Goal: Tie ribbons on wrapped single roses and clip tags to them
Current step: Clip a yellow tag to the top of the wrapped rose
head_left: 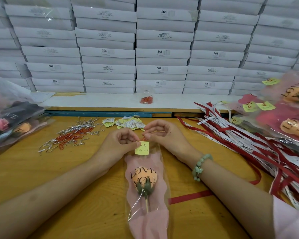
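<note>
Left hand (123, 139) pinches the yellow tag (141, 148) by its top corner, and right hand (158, 133) pinches a red clip (144, 138) right at the tag's top edge. Both sets of fingers are curled in tight, so the clipping looks mid-step, not finished. The tag sits on the upper end of the wrap, and the rose (143, 180) lies flat on the table (76, 178) between the forearms, stem toward the person. No tied bow shows on it. One red ribbon (190, 195) lies loose, running out from under the wrap, so the tying seems yet to be done. Out left are loose clips (72, 138) and spare tags (128, 123), and far left a pile of roses (10, 125) with no tags showing. On the right, a heap of ribbons (240, 135) and tagged roses (286, 118): some done, plenty left.
</note>
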Available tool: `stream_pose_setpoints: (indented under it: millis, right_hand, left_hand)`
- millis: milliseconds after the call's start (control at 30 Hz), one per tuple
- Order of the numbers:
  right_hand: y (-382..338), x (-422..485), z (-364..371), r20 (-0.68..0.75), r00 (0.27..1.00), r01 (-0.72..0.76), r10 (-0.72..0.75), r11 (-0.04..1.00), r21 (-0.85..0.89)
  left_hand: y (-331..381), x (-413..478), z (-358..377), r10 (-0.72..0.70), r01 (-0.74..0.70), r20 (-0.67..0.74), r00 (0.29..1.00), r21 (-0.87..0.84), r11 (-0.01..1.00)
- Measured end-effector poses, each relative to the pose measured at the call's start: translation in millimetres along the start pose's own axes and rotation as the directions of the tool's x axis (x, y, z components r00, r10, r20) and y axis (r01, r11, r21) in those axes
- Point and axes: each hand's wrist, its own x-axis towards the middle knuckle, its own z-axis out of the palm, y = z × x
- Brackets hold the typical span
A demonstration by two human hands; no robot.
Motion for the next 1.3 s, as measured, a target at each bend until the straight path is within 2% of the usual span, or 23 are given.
stream_pose_setpoints:
  millis: [233,1300]
  right_hand:
    - [-1.0,-0.1,1.4,-0.038,0.999,0.029,-0.03,0.999,-0.022]
    - [-0.1,-0.6,2.2,0.043,0.999,0.03,-0.027,0.996,-0.078]
  left_hand:
    - [-0.2,0.3,-0.5,-0.007,0.007,-0.001,1.0,0.004,1.0]
    - [-0.9,0.1,-0.1,-0.008,0.008,-0.001,1.0,-0.024,1.0]
